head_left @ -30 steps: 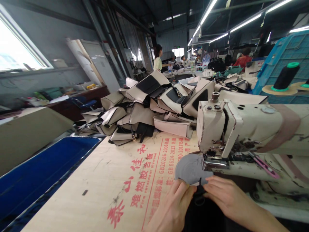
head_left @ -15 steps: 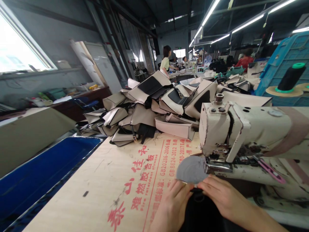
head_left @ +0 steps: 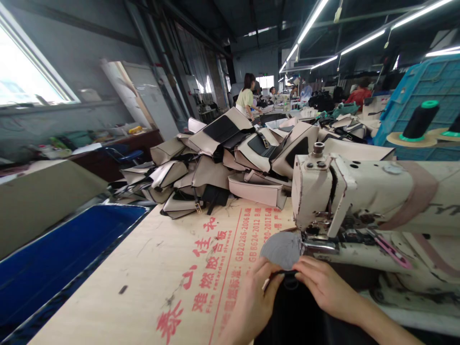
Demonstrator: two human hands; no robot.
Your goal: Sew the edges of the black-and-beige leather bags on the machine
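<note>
A black, soft piece [head_left: 295, 306] with a small ring near its top edge is pinched between my two hands, just in front of the sewing machine [head_left: 323, 191]. My left hand [head_left: 253, 294] grips the left part of that top edge, thumb and fingers closed. On the right part of the edge, my right hand [head_left: 321, 282] closes its fingers in the same way. Just beyond my fingertips is a flat grey disc [head_left: 282, 249], beside the machine's needle area. The lower part of the black piece merges with dark material, so its outline is unclear.
Behind the plywood tabletop [head_left: 143, 278] rises a heap of beige and black bags [head_left: 212, 177]. A blue bin [head_left: 64, 258] stands on the left. Black thread cones [head_left: 420, 120] and a blue crate [head_left: 427, 91] are at right. People work in the background.
The view has shifted slightly. My fingers have moved a little on the black piece, whose top edge and ring now show more clearly below the grey disc.
</note>
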